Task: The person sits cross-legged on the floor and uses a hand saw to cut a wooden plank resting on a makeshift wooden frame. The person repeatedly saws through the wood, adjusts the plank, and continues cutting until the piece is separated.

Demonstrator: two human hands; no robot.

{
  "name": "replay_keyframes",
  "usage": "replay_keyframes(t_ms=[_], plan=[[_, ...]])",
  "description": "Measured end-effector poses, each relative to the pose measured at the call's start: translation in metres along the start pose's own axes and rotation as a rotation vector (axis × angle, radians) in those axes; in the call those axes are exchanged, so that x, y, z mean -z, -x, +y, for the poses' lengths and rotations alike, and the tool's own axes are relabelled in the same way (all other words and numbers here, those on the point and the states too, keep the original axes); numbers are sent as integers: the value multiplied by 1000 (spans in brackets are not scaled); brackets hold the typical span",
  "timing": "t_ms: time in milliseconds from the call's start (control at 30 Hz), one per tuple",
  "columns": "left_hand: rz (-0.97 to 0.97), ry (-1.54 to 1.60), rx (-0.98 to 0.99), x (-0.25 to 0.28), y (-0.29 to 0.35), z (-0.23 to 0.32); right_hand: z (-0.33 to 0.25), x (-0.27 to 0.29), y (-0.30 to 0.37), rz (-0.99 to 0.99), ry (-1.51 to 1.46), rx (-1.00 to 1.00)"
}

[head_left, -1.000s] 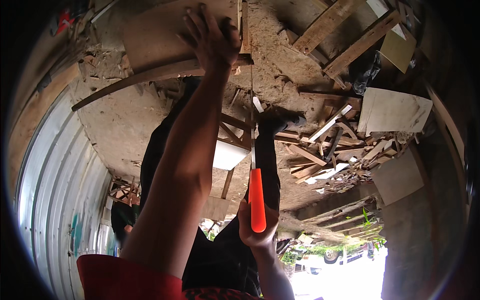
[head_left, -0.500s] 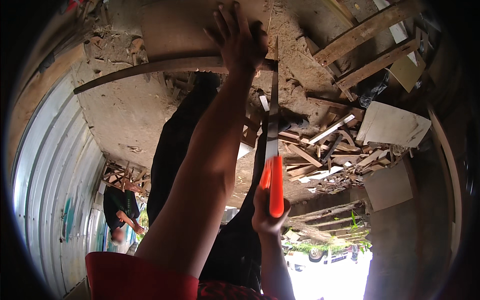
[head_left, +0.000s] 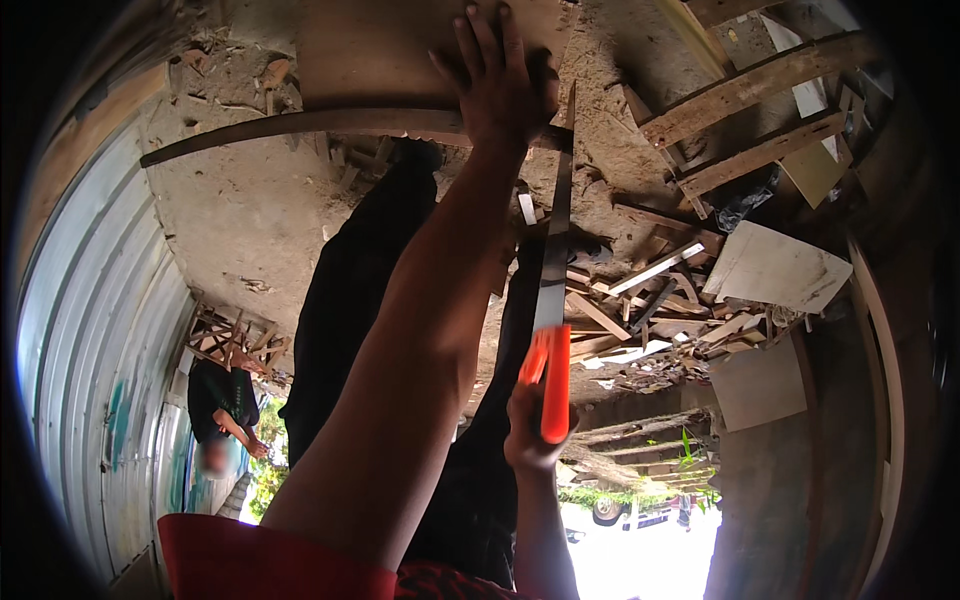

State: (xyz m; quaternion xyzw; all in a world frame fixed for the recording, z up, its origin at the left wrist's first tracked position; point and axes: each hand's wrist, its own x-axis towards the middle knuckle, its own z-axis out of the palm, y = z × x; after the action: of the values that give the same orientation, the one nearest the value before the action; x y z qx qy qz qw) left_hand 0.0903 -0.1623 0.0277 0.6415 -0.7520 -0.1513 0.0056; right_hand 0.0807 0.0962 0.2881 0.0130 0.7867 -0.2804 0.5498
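Observation:
My left hand [head_left: 503, 95] lies flat with its fingers spread on a brown wooden board [head_left: 375, 60]. Its heel presses near the right end of a long, narrow wooden strip [head_left: 300, 122], which runs along the board's near edge. In my right hand [head_left: 530, 437] is a handsaw [head_left: 556, 385], fingers wrapped around its orange handle. The saw's blade [head_left: 554, 270] points away from me and crosses the right end of the strip, just right of my left hand. Whether the teeth are sunk into the wood cannot be made out.
Scrap wood [head_left: 650, 300] is heaped at the right, beside a pale panel [head_left: 780, 268]. Long timbers [head_left: 760, 85] lie at the far right. A corrugated metal wall [head_left: 90, 330] stands at the left, with another person [head_left: 222, 405] near it. Sawdust and chips cover the ground.
The saw has come slightly back toward me, and its blade leans a little more to the right. My left hand keeps its place on the board. The whole view has turned slightly.

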Motion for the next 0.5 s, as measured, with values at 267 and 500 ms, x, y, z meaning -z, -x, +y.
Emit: replay_keyframes(t_ms=[267, 500], plan=[[-6, -19, -79, -5, 3, 2, -66, -51, -136, 65, -281, 27], [68, 6, -68, -7, 6, -6, -42, -14, 29, 83, 175, 283]])
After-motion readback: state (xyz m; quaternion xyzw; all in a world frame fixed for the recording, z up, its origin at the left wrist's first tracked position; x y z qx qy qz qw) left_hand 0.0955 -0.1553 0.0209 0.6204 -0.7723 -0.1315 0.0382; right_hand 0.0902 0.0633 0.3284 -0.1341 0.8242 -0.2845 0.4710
